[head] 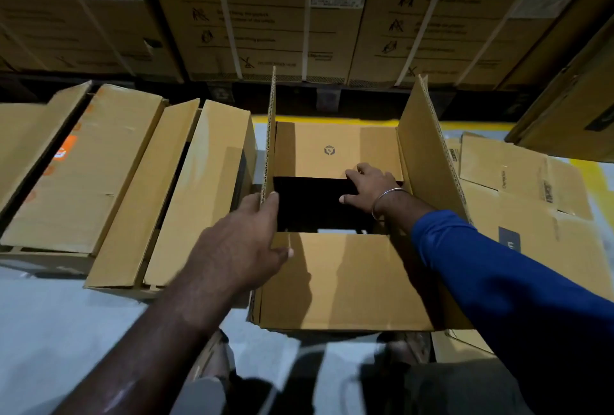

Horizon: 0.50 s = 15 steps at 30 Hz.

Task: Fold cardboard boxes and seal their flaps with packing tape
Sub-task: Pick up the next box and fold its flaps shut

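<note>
A brown corrugated cardboard box is standing on the pale grey floor in the middle of the view, its top partly open. The near flap and the far flap, smooth and rectangular, are lying folded inward, leaving a dark rectangular gap between them. The far flap is carrying a small printed hexagonal logo. The left flap is standing upright, showing its fluted raw edge, and the right flap is leaning up and outward.

The left hand is gripping the near end of the left flap, fingers on its edge and thumb curling onto the near flap. The right hand, with a thin metal bangle at the wrist and a blue sleeve behind it, is lying with spread, fairly straight fingers on the near edge of the far flap, pressing on it, thumb hanging over the gap.

To the left, two more plain boxes are sitting on the floor, the farther-left one bearing an orange sticker. To the right, flattened cardboard sheets are lying on the floor. A yellow painted line is running along the floor beyond the box, and tall strapped cartons with printed handling symbols are forming a wall at the far side.
</note>
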### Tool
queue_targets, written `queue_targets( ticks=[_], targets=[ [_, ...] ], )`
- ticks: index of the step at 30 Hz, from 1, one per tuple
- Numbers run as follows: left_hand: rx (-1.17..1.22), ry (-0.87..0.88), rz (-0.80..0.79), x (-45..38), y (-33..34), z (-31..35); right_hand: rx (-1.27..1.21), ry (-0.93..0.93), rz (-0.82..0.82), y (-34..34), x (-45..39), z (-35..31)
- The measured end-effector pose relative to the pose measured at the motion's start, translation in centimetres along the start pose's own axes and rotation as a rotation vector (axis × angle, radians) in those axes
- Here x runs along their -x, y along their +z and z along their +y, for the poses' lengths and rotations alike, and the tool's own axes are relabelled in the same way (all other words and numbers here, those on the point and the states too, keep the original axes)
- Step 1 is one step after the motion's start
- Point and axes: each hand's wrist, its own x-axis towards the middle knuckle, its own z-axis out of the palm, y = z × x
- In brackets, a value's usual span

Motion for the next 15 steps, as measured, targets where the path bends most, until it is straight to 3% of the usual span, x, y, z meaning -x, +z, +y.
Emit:
queue_targets(
  ticks=[5,8,10,11,15],
  targets=[
    [0.12,0.076,-0.043,0.2,2.2,2.3,-0.111,-0.091,-0.026,-4.7,4.7,0.0],
    [0.16,0.092,0.011,0.1,3.4,2.8,-0.097,-0.083,0.28,-7.7,9.8,0.8],
    [0.205,0.097,0.036,0.0,4.0,3.0,-0.197,0.061,0.458,-8.1,13.9,2.3],
    [0.228,0.097,0.042,0.0,4.2,3.1,-0.27,0.141,0.472,-7.6,15.8,3.4],
    [0.321,0.114,0.054,-0.3,4.7,3.2,-0.6,0.312,0.145,-4.2,20.2,6.4]
  ],
)
